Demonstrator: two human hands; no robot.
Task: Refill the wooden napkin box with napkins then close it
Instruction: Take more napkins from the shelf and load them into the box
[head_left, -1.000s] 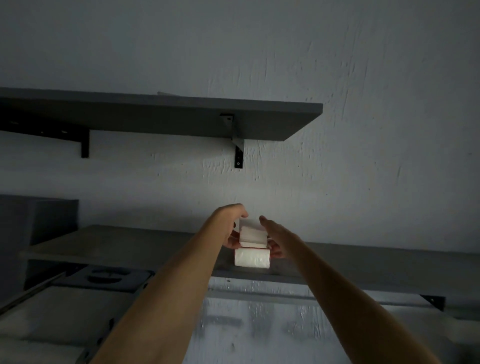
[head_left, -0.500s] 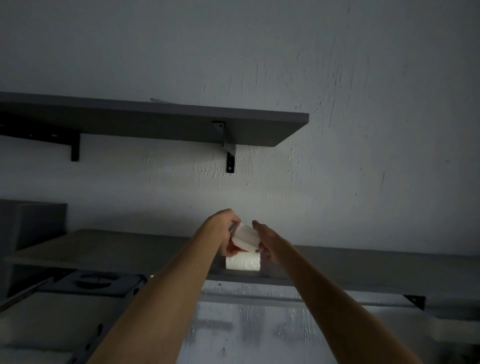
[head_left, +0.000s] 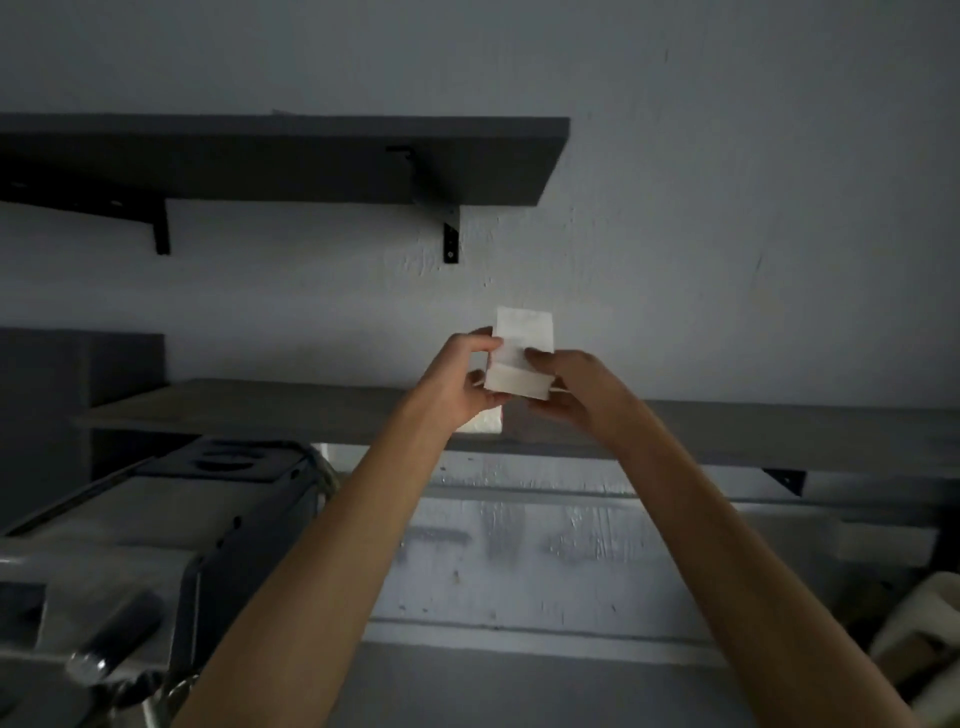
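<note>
You are pinching a white napkin stack (head_left: 522, 358) by its sides with your left hand (head_left: 457, 379) and right hand (head_left: 576, 387), just above the grey lower shelf (head_left: 260, 410); a darker upper shelf (head_left: 291, 156) is hanging on the dim plaster wall (head_left: 727, 208)

Only one view is given, taken from the head. The wall (head_left: 727, 156) is faced from near, slightly upward; the upper shelf (head_left: 311, 156) is seen from beneath, the lower shelf (head_left: 260, 410) just from above.

White napkins (head_left: 522, 358) are seen against a pale grey wall (head_left: 727, 234); dark grey shelves (head_left: 291, 156), black brackets (head_left: 451, 241).
</note>
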